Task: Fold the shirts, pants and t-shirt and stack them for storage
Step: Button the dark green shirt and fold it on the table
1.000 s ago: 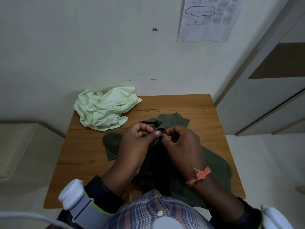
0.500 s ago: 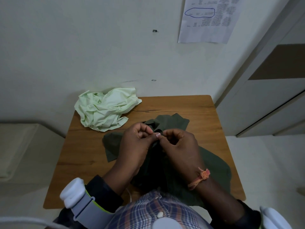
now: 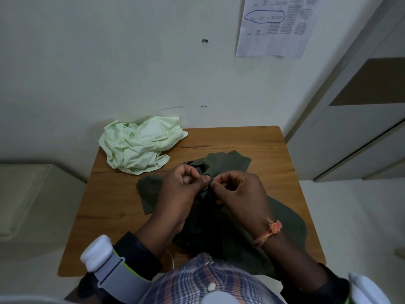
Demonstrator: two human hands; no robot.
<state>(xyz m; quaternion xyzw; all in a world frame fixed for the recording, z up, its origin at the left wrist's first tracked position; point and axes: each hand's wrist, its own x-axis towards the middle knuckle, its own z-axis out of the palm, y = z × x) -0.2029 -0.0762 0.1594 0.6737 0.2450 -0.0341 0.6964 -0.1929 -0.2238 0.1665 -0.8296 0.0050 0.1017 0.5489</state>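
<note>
A dark green shirt [image 3: 282, 218] lies spread across the near and middle part of a wooden table [image 3: 263, 141], its near edge hanging off toward the person. Both hands meet over the middle of the shirt, almost touching each other. The left hand [image 3: 179, 191] has its fingers curled and its thumb pressed against a raised fold of the dark cloth. The right hand [image 3: 241, 194], just to the right, is curled the same way and pinches the same bunched fold at its fingertips. An orange thread band [image 3: 269, 231] circles the right wrist. At the far left corner of the table a pale green garment [image 3: 140, 145] sits crumpled in a heap, partly over the table's edge, apart from the dark shirt. A printed sheet [image 3: 276, 25] hangs on the wall beyond.
</note>
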